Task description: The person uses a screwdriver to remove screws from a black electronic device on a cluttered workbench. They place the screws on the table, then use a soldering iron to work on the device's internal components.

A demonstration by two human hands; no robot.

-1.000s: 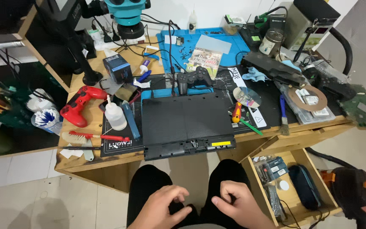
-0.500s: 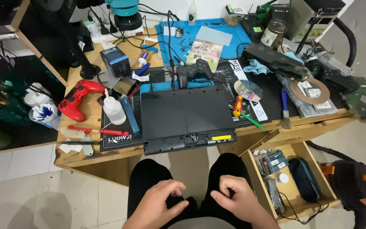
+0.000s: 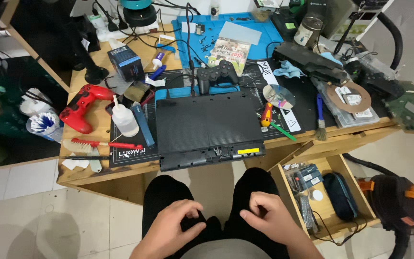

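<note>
Console (image 3: 207, 125) is looking matte black with fine ribbing and a little yellow sticker, black gamepad (image 3: 218, 74) behind it, red gamepad (image 3: 81, 107) glowing on the left, blue mat (image 3: 257, 33) up top, tabletop (image 3: 97, 134) showing pale wood, trousers (image 3: 168, 192) sitting plain black.
</note>
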